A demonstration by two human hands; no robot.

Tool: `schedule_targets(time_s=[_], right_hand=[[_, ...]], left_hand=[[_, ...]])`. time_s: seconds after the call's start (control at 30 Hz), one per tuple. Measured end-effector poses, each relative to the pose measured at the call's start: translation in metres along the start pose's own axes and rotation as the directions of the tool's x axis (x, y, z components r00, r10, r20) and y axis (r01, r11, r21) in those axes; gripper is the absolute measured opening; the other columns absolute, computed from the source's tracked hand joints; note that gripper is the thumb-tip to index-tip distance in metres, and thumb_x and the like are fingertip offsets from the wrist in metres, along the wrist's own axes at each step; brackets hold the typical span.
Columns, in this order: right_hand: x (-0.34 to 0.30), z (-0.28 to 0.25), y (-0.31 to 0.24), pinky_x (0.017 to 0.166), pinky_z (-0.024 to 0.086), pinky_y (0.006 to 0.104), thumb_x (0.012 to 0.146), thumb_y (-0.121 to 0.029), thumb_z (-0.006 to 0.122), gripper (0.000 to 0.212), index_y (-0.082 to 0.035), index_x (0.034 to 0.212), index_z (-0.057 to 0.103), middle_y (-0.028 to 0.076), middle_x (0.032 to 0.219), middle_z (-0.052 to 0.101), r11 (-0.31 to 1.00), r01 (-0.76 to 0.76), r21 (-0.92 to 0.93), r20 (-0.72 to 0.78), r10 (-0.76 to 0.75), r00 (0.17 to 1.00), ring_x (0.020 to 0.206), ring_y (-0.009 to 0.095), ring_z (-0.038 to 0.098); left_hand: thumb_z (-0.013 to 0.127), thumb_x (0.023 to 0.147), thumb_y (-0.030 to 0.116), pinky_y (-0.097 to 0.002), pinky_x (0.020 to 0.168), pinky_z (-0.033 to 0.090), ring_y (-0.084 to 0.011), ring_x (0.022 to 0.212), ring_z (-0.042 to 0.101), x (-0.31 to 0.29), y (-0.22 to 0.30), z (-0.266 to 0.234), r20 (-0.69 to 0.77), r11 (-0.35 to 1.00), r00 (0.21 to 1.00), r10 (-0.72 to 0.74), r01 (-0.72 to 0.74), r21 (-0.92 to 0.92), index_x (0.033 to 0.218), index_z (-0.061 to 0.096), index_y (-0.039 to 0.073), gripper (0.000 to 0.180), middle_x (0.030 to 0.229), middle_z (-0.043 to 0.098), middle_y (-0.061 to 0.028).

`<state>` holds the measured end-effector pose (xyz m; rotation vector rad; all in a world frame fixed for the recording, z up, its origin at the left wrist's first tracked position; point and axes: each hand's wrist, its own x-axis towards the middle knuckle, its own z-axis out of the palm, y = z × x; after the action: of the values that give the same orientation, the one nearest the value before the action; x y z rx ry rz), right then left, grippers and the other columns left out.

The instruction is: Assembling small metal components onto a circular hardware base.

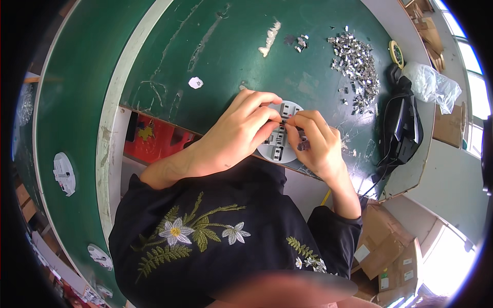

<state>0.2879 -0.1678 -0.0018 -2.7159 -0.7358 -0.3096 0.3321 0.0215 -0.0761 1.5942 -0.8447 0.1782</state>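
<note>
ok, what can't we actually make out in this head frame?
- Small part pinched between left hand and right hand: too small, covered by the fingertips.
- White round disc: mostly hidden under both hands; its grey inserts blurred.
- Pile of small metal clips: single pieces too small to tell apart.
- Red bin under the green table: cut off by the table edge.

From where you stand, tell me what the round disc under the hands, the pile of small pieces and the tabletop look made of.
Round disc: looks like white moulded plastic, matte, with grey slotted parts.
Pile of small pieces: probably metal; silvery and glinting.
Tabletop: green matte mat or coating, scuffed with pale scratches; exact material unclear.
</note>
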Motion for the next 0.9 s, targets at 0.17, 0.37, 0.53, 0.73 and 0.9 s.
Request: schedule_targets(time_s=[0.17,0.37,0.53,0.73,0.9], right_hand=[[-0.003,0.003,-0.001,0.055,0.055,0.032,0.076,0.002,0.072,0.025,0.001,0.099,0.06,0.011,0.096,0.064,0.999,0.02,-0.044,-0.002,-0.02,1.0,0.066,0.024,0.067],[-0.001,-0.005,-0.006,0.054,0.054,0.032,0.075,0.002,0.072,0.026,0.001,0.099,0.06,0.011,0.098,0.063,0.997,0.053,-0.064,0.052,-0.049,0.997,0.066,0.023,0.067],[0.007,-0.015,-0.01,0.053,0.053,0.0323,0.073,0.001,0.071,0.026,0.001,0.096,0.059,0.011,0.097,0.061,0.986,0.098,-0.133,0.157,-0.077,0.985,0.063,0.023,0.066],[0.012,-0.014,-0.017,0.052,0.052,0.0334,0.072,0.001,0.067,0.021,0.0,0.09,0.056,0.011,0.088,0.056,0.978,0.111,-0.178,0.223,-0.069,0.972,0.06,0.023,0.063],[0.023,-0.019,-0.018,0.053,0.052,0.0348,0.073,0.002,0.063,0.017,0.0,0.088,0.055,0.011,0.081,0.052,0.989,0.072,-0.131,0.321,-0.026,0.947,0.059,0.023,0.061]], left_hand=[[0.07,0.08,-0.005,-0.0359,0.08,0.049,-0.0273,0.097,0.056,0.001,0.0,0.0,0.003,1.0,1.0,0.005,-0.005,0.008,0.095,0.063,0.0,0.017,0.12,0.058,-0.0096],[0.07,0.08,-0.005,-0.0358,0.079,0.049,-0.0271,0.096,0.056,-0.001,0.0,0.001,0.001,1.0,1.0,0.005,-0.005,0.007,0.095,0.063,0.0,0.018,0.12,0.059,-0.0094],[0.07,0.08,-0.005,-0.0355,0.078,0.049,-0.0269,0.095,0.056,-0.001,-0.001,0.002,-0.011,1.0,1.0,0.012,-0.012,0.004,0.095,0.063,0.0,0.018,0.119,0.059,-0.0092],[0.071,0.08,-0.005,-0.0358,0.079,0.048,-0.027,0.095,0.056,0.0,-0.001,0.001,-0.008,1.0,1.0,0.012,-0.012,-0.002,0.094,0.063,0.0,0.017,0.118,0.059,-0.009],[0.07,0.082,-0.004,-0.0367,0.082,0.048,-0.0277,0.096,0.056,0.002,-0.002,0.001,0.003,0.999,0.999,0.033,-0.034,0.016,0.095,0.064,0.0,0.015,0.118,0.059,-0.009]])
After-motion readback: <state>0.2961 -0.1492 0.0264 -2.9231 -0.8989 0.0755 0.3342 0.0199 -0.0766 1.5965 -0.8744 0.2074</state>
